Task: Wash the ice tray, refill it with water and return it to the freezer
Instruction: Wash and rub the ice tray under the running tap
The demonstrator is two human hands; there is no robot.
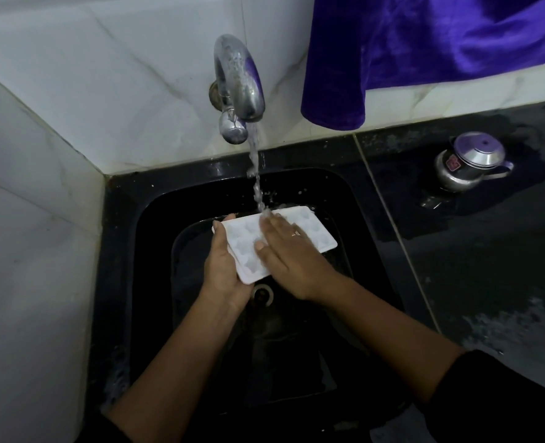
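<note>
A white ice tray [312,227] with several hollow cells is held over the black sink [365,199], cells up. My left hand [221,266] grips its left edge from below, fingers curled round the rim. With straight fingers, my right hand [285,254] lies flat across the top of the tray. Water runs from the chrome tap [239,81] and lands on the tray by my right fingertips.
The sink drain [262,294] lies just below the tray. A steel lidded pot [471,161] stands on the wet black counter [488,251] at the right. A purple cloth [408,52] hangs over the wall ledge. White tiled walls close the left and back.
</note>
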